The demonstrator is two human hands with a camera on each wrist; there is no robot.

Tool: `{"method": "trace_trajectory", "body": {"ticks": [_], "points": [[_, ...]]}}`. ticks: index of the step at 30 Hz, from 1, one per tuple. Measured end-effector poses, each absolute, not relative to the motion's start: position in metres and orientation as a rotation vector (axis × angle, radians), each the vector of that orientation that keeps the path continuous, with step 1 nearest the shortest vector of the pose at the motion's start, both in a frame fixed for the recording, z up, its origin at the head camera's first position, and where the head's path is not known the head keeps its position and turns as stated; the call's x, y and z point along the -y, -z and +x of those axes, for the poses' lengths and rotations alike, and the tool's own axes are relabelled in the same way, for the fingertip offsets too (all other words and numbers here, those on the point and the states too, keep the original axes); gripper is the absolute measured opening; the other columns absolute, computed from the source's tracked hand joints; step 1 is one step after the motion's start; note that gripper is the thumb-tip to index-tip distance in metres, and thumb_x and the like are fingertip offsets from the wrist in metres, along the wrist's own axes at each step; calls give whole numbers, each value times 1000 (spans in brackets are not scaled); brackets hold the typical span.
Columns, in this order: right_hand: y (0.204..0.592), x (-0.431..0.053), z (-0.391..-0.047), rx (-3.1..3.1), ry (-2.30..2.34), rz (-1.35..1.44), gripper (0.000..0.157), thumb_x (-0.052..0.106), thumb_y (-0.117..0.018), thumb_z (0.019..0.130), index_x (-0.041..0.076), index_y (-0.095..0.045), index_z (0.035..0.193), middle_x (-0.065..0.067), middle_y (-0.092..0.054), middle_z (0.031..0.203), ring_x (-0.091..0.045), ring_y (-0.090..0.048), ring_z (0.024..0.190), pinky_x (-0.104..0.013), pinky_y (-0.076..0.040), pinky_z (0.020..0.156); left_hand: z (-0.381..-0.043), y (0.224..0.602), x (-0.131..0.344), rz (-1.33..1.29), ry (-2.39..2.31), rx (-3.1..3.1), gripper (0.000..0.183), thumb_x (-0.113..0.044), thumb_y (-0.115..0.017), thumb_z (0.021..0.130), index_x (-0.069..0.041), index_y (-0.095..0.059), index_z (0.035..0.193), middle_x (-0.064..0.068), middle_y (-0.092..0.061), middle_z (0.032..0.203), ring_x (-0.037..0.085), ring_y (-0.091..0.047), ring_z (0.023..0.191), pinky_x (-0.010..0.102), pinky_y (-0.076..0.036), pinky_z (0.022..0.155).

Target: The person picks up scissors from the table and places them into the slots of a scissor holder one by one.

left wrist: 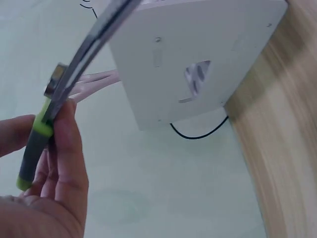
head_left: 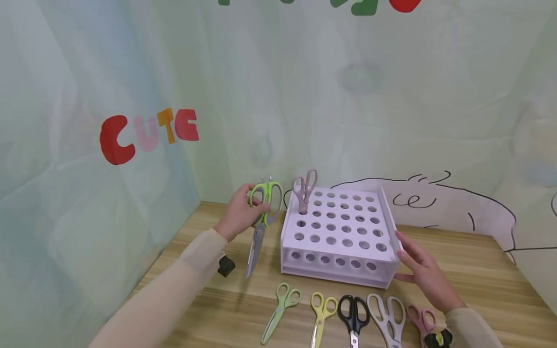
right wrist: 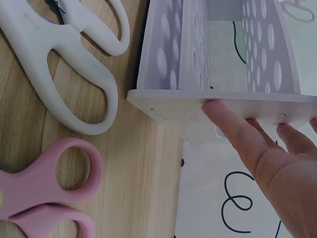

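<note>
My left hand (head_left: 241, 212) holds green-and-grey kitchen shears (head_left: 258, 237) by the handles, blades pointing down, left of a white rack (head_left: 388, 212) with rows of round holes. In the left wrist view, thumb and fingers pinch the shears (left wrist: 79, 64) near the pivot. Dusty-pink scissors (head_left: 303, 205) stand in a hole at the rack's back left, handles up. At the rack's right side, my right hand (head_left: 424, 273) rests its extended fingers against the outer wall, plainly seen in the right wrist view, and it grips nothing.
Along the table's front lie light green scissors (head_left: 281, 307), yellow scissors (head_left: 319, 316), black scissors (head_left: 354, 319), pale grey scissors (head_left: 390, 323) and pink scissors (head_left: 419, 319). A printed curtain (head_left: 261, 87) hangs close behind the rack and along the left. The wooden table (head_left: 243, 299) carries everything.
</note>
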State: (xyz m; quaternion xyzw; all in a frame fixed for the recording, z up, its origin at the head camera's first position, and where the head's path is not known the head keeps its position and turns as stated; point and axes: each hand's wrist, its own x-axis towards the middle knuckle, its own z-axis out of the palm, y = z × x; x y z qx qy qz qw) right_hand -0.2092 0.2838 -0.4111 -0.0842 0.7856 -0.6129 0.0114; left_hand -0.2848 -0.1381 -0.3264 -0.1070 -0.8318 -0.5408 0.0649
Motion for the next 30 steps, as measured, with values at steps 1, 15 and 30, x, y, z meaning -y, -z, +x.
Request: {"method": "trace_trajectory", "body": {"ticks": [1, 15, 30], "points": [[411, -284, -209, -2449, 1914, -262, 62, 32, -44, 107, 7, -17, 158, -28, -13, 159, 10, -49, 105, -44, -58, 82, -285, 324, 137, -321, 1636, 2497, 45, -7, -69, 90, 0, -47, 129, 13, -59, 93, 21, -60, 68, 32, -56, 55], [413, -282, -209, -2435, 1948, -264, 62, 30, -44, 107, 5, -18, 158, -29, -14, 159, 10, -51, 105, -44, -58, 82, -290, 289, 113, -419, 1675, 2316, 40, -9, -71, 89, -2, -49, 122, 11, -60, 91, 19, -57, 72, 28, -54, 58], [411, -280, -208, -2446, 1955, -229, 62, 31, -46, 107, 7, -21, 158, -27, -17, 159, 10, -51, 105, -44, -58, 82, -309, 279, 80, -469, 1737, 2153, 36, -8, -72, 90, -1, -45, 113, 14, -62, 92, 20, -59, 70, 29, -56, 60]]}}
